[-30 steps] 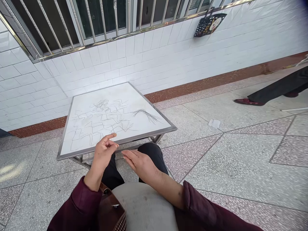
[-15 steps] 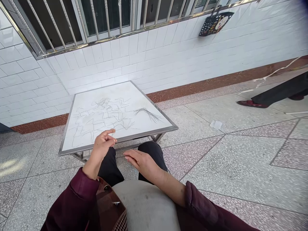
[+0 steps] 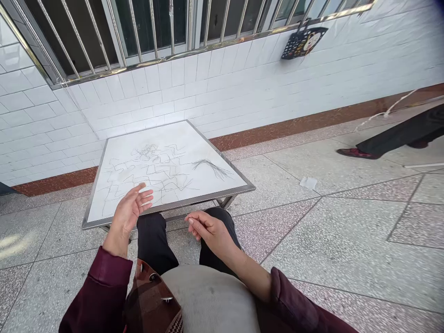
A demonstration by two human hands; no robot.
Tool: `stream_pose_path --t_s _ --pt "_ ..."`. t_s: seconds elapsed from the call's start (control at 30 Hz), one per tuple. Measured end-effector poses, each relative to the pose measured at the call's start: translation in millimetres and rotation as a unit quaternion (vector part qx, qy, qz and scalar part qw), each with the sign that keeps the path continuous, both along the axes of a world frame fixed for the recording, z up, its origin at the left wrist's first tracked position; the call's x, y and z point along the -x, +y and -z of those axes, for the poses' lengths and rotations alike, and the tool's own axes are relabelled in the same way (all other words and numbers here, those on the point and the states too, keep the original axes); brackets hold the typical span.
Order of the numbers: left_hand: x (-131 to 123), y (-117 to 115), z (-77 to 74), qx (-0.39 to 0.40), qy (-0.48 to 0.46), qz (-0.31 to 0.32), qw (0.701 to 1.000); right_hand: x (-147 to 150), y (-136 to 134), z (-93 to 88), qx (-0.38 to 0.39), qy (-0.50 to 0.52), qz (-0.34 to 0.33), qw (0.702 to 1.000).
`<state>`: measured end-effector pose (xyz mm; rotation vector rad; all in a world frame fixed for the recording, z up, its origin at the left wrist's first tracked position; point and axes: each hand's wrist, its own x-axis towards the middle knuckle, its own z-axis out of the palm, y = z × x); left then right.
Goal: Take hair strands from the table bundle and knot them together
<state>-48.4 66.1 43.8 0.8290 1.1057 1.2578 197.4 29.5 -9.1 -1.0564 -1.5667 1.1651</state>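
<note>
My left hand is open, palm turned inward and fingers spread, over the near left edge of a low white-topped table with a metal rim. The thumb and forefinger of my right hand are pinched on a thin wire-like strand, which points up toward the table's near edge. Many bent thin strands lie scattered over the left and middle of the tabletop. A loose bundle of straighter dark strands rests on its right part. Whether they are wire or another material I cannot tell.
Behind the table is a white tiled wall with a barred window; a dotted bag hangs from the bars. A brown bag lies at my lap. A person's leg and a white scrap are on the right.
My left hand has moved left and its fingers have spread from a near-pinch. My right hand has shifted slightly right, and the strand in its pinch now shows.
</note>
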Motion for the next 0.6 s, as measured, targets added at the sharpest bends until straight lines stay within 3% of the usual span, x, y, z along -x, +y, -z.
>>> stream_pose_path --t_s 0.07,0.2,0.37,0.6 --pt "-4.0 -4.4 14.7 0.036 -0.009 -0.009 0.999 0.4 1.8 -0.5 -0.006 0.003 0.015 1.000" --pt "-36.0 -16.3 36.5 0.050 -0.017 0.067 0.996 3.2 2.9 -1.2 -0.039 -0.042 0.026 0.998" --pt "-67.4 -21.6 32.9 -0.008 0.001 0.063 0.998 6.9 0.1 0.8 -0.091 -0.098 -0.005 0.991" --pt "-74.8 -23.1 27.6 -0.015 0.059 0.024 0.998 8.5 -1.0 4.1 -0.118 -0.106 -0.048 0.986"
